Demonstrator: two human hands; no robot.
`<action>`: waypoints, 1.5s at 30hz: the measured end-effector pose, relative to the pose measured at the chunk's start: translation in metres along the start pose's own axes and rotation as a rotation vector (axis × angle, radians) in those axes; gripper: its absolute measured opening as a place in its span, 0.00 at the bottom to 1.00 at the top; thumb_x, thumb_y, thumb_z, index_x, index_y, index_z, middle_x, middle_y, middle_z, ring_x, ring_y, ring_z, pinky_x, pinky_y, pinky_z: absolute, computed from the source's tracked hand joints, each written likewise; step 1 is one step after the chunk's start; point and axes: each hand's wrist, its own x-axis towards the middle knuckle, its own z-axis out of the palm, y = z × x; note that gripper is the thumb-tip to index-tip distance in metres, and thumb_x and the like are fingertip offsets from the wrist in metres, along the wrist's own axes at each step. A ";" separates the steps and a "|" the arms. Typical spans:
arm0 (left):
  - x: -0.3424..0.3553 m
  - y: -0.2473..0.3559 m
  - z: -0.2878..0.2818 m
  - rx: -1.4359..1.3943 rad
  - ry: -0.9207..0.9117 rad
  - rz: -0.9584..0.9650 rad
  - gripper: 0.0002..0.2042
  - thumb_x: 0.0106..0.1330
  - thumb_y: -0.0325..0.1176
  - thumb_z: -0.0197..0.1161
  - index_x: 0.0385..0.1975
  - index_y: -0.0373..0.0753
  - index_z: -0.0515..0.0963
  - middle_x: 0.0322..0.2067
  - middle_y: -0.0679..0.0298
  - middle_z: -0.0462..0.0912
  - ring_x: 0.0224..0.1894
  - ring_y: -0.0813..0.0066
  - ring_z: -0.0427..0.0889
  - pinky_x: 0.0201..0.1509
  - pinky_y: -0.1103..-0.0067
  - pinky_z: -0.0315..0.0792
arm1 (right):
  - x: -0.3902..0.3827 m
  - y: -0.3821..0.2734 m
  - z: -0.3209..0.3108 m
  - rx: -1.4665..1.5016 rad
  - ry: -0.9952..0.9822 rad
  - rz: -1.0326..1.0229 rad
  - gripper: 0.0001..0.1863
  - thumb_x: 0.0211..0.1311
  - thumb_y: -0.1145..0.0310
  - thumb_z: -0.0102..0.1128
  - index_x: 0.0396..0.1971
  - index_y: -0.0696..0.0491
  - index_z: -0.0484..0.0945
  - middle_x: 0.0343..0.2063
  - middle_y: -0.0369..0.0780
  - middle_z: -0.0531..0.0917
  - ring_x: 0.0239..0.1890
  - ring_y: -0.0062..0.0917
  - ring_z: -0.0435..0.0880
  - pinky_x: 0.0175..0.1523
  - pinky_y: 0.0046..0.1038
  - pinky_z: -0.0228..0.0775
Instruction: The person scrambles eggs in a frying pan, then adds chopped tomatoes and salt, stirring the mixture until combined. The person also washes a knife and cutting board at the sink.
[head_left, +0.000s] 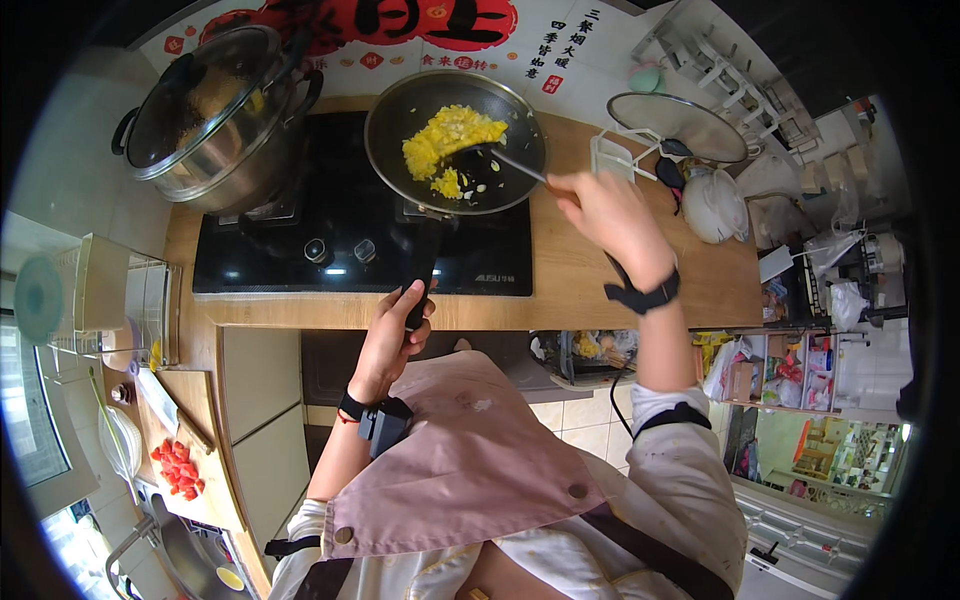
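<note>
A dark wok (pixel 395 135) sits on the black gas hob (pixel 280 250) and holds yellow scrambled egg (pixel 445 140). My left hand (pixel 395 325) grips the wok's black handle (pixel 422 262) at the counter's front edge. My right hand (pixel 610 210) holds the handle of a spatula (pixel 505 158), its blade lying in the egg on the wok's right side. Both wrists wear black straps.
A steel pot with a glass lid (pixel 215 110) stands on the left burner. A cutting board (pixel 205 445) at the lower left bears chopped red pieces (pixel 180 468) and a knife. A round lid (pixel 675 125) and a white pot (pixel 715 205) stand at the right.
</note>
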 end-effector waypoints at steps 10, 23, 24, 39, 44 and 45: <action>-0.006 0.004 -0.003 0.105 0.042 -0.058 0.20 0.73 0.45 0.52 0.55 0.36 0.69 0.35 0.67 0.75 0.25 0.83 0.70 0.25 0.87 0.63 | 0.008 -0.012 0.007 -0.047 -0.189 0.068 0.13 0.54 0.73 0.63 0.41 0.51 0.84 0.26 0.49 0.83 0.32 0.45 0.84 0.39 0.41 0.77; -0.106 0.104 0.100 -0.116 -1.189 1.096 0.12 0.67 0.40 0.57 0.40 0.37 0.75 0.37 0.59 0.79 0.42 0.66 0.74 0.40 0.74 0.74 | 0.013 -0.022 0.009 0.002 0.038 -0.069 0.15 0.57 0.69 0.62 0.46 0.50 0.82 0.31 0.50 0.83 0.35 0.45 0.82 0.41 0.41 0.74; -0.119 0.103 0.116 -0.194 -1.180 1.078 0.16 0.68 0.44 0.55 0.40 0.35 0.77 0.38 0.57 0.79 0.42 0.64 0.75 0.42 0.73 0.73 | 0.012 -0.024 0.008 0.045 0.013 -0.005 0.15 0.57 0.70 0.62 0.46 0.50 0.82 0.33 0.50 0.83 0.37 0.45 0.82 0.43 0.40 0.74; -0.131 0.093 0.160 -0.466 -1.351 0.951 0.21 0.68 0.43 0.48 0.43 0.29 0.76 0.43 0.49 0.77 0.45 0.58 0.76 0.48 0.70 0.72 | 0.004 -0.026 0.037 0.043 -0.033 0.088 0.17 0.57 0.72 0.61 0.48 0.49 0.81 0.30 0.52 0.82 0.33 0.48 0.81 0.40 0.44 0.74; -0.129 0.093 0.164 -0.535 -1.351 0.975 0.21 0.67 0.41 0.46 0.44 0.27 0.76 0.44 0.47 0.77 0.47 0.56 0.76 0.49 0.70 0.72 | -0.031 -0.028 0.011 0.001 -0.124 0.071 0.20 0.56 0.74 0.62 0.51 0.50 0.80 0.27 0.54 0.80 0.31 0.49 0.80 0.38 0.43 0.72; -0.127 0.092 0.165 -0.561 -1.352 0.973 0.21 0.67 0.41 0.46 0.44 0.27 0.76 0.44 0.47 0.77 0.47 0.56 0.76 0.50 0.70 0.72 | -0.035 -0.027 0.008 0.016 -0.144 0.089 0.20 0.56 0.74 0.62 0.51 0.50 0.80 0.27 0.54 0.80 0.31 0.49 0.80 0.38 0.43 0.71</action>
